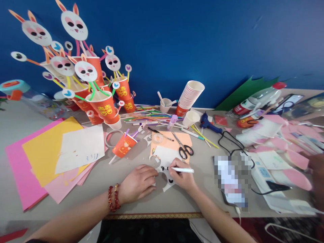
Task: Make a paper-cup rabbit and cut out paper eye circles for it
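Observation:
My right hand (183, 175) grips a white marker (181, 169), its dark tip on a piece of white paper (165, 173) cut into an irregular shape. Black drawn marks show on that paper. Palm down on the table, my left hand (139, 182) has its fingers laid out beside the paper's left edge, fingertips touching it. Just beyond lies a white sheet (165, 152) over an orange sheet (186, 138). Black-handled scissors (184, 146), a black pen (159, 132) and a roll of clear tape (158, 137) rest on the orange sheet.
Paper-cup rabbit figures (101, 104) stand at the back left, and one small cup figure (124, 145) lies tilted. Coloured paper (32, 162) is at left. Stacked cups (190, 96), a blue glue gun (210, 124), a phone (230, 182) and a power strip (263, 173) sit rightward.

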A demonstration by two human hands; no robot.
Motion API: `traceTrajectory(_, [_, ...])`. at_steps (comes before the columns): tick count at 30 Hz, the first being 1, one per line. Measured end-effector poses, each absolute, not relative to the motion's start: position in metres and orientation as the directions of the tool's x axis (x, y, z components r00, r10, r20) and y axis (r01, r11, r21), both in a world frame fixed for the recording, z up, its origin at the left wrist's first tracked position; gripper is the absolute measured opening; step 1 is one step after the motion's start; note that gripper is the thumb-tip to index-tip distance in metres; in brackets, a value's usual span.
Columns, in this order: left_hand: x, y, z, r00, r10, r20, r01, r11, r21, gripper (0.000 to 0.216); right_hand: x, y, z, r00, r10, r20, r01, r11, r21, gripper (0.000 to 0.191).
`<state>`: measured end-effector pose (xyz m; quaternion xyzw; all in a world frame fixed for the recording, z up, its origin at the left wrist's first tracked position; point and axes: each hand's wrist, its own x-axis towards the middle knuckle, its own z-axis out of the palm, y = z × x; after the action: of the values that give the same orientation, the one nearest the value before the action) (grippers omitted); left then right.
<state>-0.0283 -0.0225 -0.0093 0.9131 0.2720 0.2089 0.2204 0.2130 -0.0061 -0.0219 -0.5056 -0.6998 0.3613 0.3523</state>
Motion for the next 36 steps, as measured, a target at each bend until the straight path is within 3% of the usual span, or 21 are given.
traceTrajectory(5, [-0.028,-0.022,-0.009,0.766,0.587,0.262,0.394,-0.751,0.53,0.011,0.213,-0.006,-0.025,-0.172,0.978,0.121,0.411,0.183,-0.893,0.016])
traceTrajectory(21, [-0.028,-0.022,-0.007,0.76,0.59,0.274,0.398,-0.754,0.522,0.01,0.213,-0.006,-0.02,-0.259,0.957,0.131,0.444,0.238,-0.864,0.015])
traceTrajectory(26, [-0.028,-0.021,-0.007,0.757,0.591,0.279,0.383,-0.747,0.543,0.011,0.211,-0.007,-0.019,-0.116,0.987,0.115,0.308,0.146,-0.94,0.014])
traceTrajectory(30, [-0.03,-0.019,-0.002,0.723,0.614,0.315,0.337,-0.712,0.616,0.007,0.209,-0.007,-0.012,-0.081,0.994,0.072,0.194,0.086,-0.977,0.011])
traceTrajectory(36, [-0.034,-0.019,0.009,0.566,0.741,0.361,0.301,-0.593,0.747,0.007,0.216,-0.005,0.01,-0.084,0.994,0.071,0.165,0.084,-0.983,0.01])
